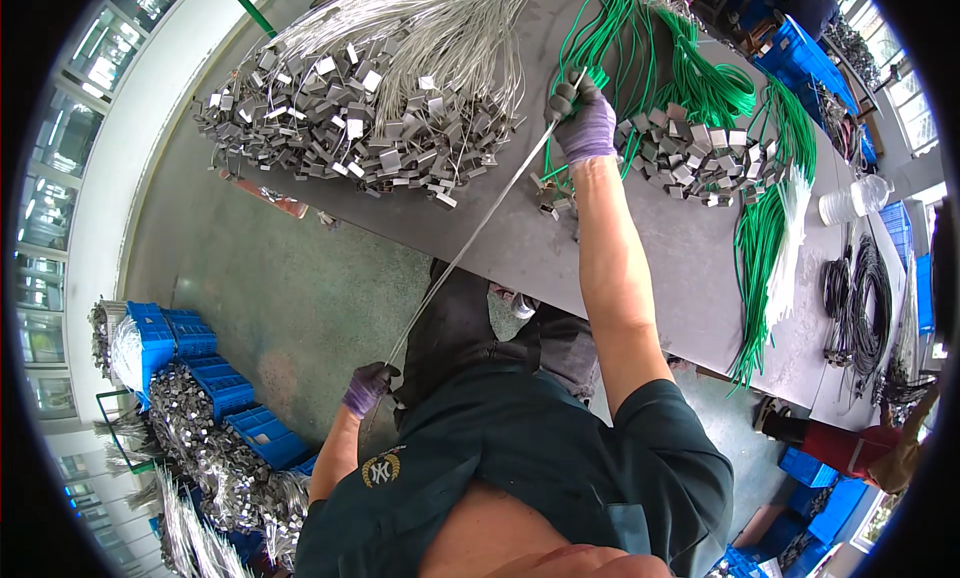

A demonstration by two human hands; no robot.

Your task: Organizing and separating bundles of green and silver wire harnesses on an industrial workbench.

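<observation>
Low at the left beside my hip, my left hand point(368, 388), in a purple and dark grey glove, is closed around a thin bundle of silvery wire cables point(478, 226). The bundle runs taut and slanting up across my front to my right hand point(584, 123). That hand, gloved alike, grips the bundle's upper end over the table, beside green wires point(600, 38). A few loose metal pieces point(556, 198) lie just below it. Right of my right hand sits a pile of small metal blocks point(695, 153) on green cables.
A large heap of metal blocks with silvery cables point(350, 118) covers the left of the grey table point(680, 288). Black cable coils point(868, 288) and a clear plastic jug point(855, 200) are at the right. Blue crates point(215, 378) stand lower left; another person point(850, 448) is lower right.
</observation>
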